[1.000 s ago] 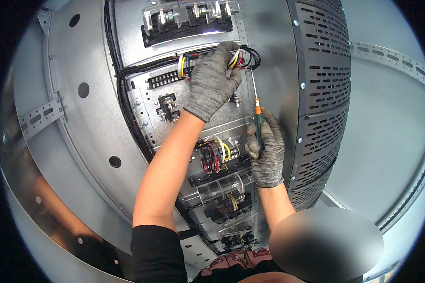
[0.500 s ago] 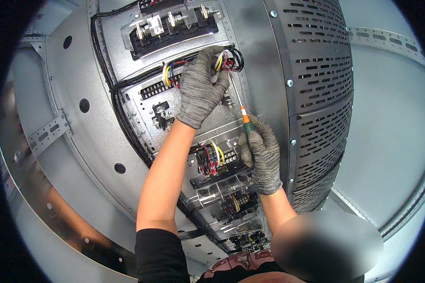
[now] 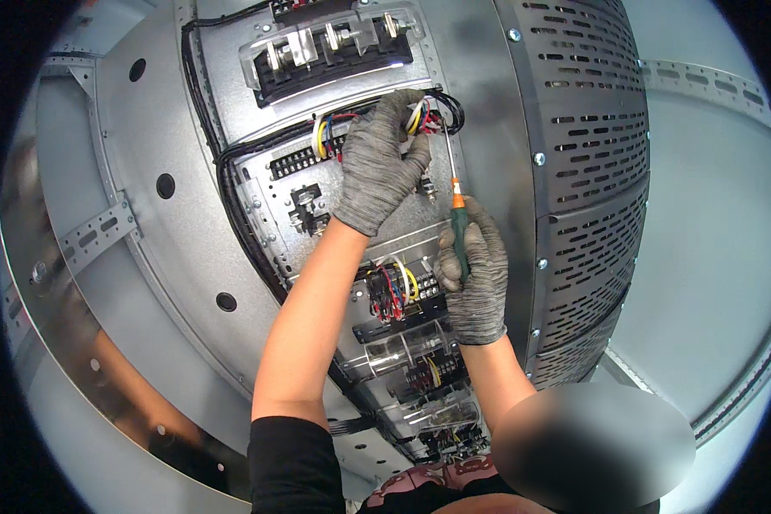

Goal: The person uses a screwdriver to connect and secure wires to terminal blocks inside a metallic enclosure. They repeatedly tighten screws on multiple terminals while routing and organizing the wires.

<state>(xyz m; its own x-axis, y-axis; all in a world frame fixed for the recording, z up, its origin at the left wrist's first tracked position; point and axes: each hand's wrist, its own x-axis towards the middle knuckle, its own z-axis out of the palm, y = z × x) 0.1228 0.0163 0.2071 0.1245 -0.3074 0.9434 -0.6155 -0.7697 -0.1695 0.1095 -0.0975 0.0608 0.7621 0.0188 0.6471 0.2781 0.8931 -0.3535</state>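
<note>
My right hand [image 3: 478, 278], in a grey knit glove, is wrapped round the green and orange handle of a screwdriver [image 3: 459, 224]. The thin metal shaft points up, its tip at the right end of a black terminal block [image 3: 304, 160] among red wire ends. My gloved left hand [image 3: 381, 163] covers the middle of that block. Its fingers are curled at a bunch of white, yellow, blue and red wires [image 3: 419, 117]; what they pinch is hidden. A loop of black cable [image 3: 457, 111] curves round beside the tip.
Above is a fuse holder [image 3: 334, 56] under a clear cover. Below my hands sits another wired terminal block [image 3: 394, 287]. A slotted grey metal cover [image 3: 587, 128] runs down the right. A black cable bundle [image 3: 240, 210] and a copper bar [image 3: 120, 368] lie to the left.
The whole panel has shifted slightly right and down in view. My right hand has turned a little on the screwdriver handle, showing more green. The left hand keeps its place at the wires.
</note>
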